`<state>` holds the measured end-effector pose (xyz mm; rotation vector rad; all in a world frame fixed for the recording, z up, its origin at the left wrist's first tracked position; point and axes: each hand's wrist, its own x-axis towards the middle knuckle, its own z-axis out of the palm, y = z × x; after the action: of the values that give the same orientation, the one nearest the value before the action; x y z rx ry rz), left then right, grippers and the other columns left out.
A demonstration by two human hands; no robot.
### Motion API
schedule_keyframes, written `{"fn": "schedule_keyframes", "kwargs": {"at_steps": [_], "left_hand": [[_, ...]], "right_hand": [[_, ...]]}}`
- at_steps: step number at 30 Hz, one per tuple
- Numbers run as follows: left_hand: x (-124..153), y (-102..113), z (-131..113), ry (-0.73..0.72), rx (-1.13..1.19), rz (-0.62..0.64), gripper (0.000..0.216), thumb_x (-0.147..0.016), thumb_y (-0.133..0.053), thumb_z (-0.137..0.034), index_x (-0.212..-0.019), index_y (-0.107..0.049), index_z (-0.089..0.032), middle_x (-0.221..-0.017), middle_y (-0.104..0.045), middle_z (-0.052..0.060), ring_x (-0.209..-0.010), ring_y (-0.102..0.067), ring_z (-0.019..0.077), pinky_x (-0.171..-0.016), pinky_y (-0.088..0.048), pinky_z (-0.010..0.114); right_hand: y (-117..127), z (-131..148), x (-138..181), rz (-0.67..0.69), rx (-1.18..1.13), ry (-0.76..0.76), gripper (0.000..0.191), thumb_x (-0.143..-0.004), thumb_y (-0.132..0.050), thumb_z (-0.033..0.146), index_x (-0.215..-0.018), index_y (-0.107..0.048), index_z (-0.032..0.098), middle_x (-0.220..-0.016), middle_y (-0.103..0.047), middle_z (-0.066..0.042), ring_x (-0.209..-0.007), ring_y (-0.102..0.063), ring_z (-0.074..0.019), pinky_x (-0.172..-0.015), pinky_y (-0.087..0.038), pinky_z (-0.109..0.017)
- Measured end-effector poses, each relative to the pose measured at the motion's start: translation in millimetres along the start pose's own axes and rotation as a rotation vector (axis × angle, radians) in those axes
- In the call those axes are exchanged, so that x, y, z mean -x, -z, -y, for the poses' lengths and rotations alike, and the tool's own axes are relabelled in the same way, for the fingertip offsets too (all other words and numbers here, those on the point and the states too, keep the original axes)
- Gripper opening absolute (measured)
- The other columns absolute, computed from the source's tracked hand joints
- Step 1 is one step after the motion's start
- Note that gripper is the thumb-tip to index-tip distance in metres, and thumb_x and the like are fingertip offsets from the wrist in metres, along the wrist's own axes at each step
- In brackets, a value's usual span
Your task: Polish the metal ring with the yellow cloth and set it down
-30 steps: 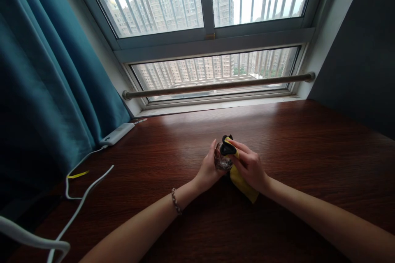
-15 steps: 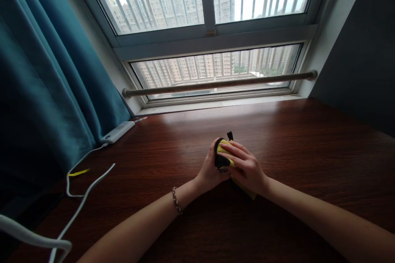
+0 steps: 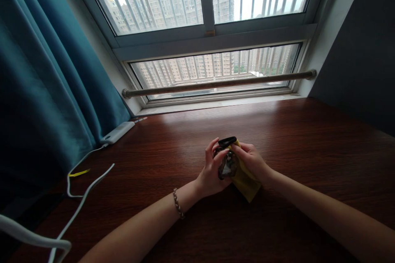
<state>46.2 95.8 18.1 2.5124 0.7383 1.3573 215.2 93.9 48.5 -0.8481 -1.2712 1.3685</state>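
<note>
A small clear glass jar with a dark rim is tilted above the dark wooden table, near its middle. My left hand grips it from the left, fingers curled over its top. My right hand holds a yellow cloth with a black edge against the jar's right side. The cloth hangs down below the right hand to the tabletop. A beaded bracelet sits on my left wrist.
A white power bank lies at the table's back left by the teal curtain. White cables and a yellow tie trail along the left edge. A metal rail runs across the barred window behind.
The right hand has slid the cloth off the jar's top and down to its right side. The left hand has turned the jar, which now shows between both hands.
</note>
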Motion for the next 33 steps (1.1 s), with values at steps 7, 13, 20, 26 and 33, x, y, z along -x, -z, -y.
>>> {"fn": "schedule_keyframes", "kwargs": {"at_steps": [7,13,20,26,33], "left_hand": [[2,6,-3,-0.165,-0.153,0.051,0.063,-0.066,-0.068,-0.011,-0.123,-0.052,-0.032,-0.147,-0.012,0.007,-0.134,-0.022,0.0371,-0.108,-0.032,0.055],[5,8,-1,-0.221,-0.224,0.037,0.057,-0.069,-0.071,-0.022,-0.121,-0.056,-0.041,-0.146,-0.022,0.002,-0.133,-0.021,0.0353,-0.109,-0.024,0.054],[-5,5,3,-0.01,-0.106,-0.01,0.11,-0.05,-0.082,-0.055,-0.141,-0.027,-0.026,-0.128,-0.047,0.015,-0.12,-0.044,0.0349,-0.107,-0.026,0.057],[-4,3,-8,0.256,0.172,-0.027,0.095,-0.051,-0.084,-0.046,-0.13,-0.036,-0.021,-0.128,-0.051,0.015,-0.12,-0.05,0.0322,-0.104,-0.039,0.049],[-4,1,2,0.604,0.544,-0.175,0.094,-0.062,-0.074,-0.059,-0.131,-0.026,-0.018,-0.118,-0.058,0.016,-0.102,-0.063,0.0263,-0.088,-0.052,0.039]], "right_hand": [[3,3,-3,0.041,-0.232,-0.199,0.034,-0.076,-0.069,0.042,-0.089,-0.069,0.01,-0.083,-0.066,-0.007,-0.071,-0.06,-0.0122,-0.063,-0.046,-0.02],[1,1,-3,0.041,-0.344,-0.375,0.037,-0.077,-0.068,0.044,-0.091,-0.067,0.01,-0.086,-0.067,-0.009,-0.073,-0.062,-0.0158,-0.066,-0.05,-0.024],[3,-8,-7,0.008,-0.319,-0.402,0.039,-0.082,-0.063,0.044,-0.101,-0.063,0.01,-0.09,-0.067,-0.009,-0.075,-0.061,-0.0145,-0.071,-0.048,-0.025],[3,-4,-8,-0.017,-0.244,-0.357,0.035,-0.075,-0.068,0.039,-0.089,-0.066,0.008,-0.08,-0.066,-0.007,-0.068,-0.059,-0.0122,-0.064,-0.046,-0.021],[5,-8,-8,-0.153,-0.283,-0.454,0.032,-0.083,-0.056,0.036,-0.09,-0.062,0.006,-0.08,-0.065,-0.012,-0.062,-0.06,-0.0174,-0.057,-0.048,-0.028]]}}
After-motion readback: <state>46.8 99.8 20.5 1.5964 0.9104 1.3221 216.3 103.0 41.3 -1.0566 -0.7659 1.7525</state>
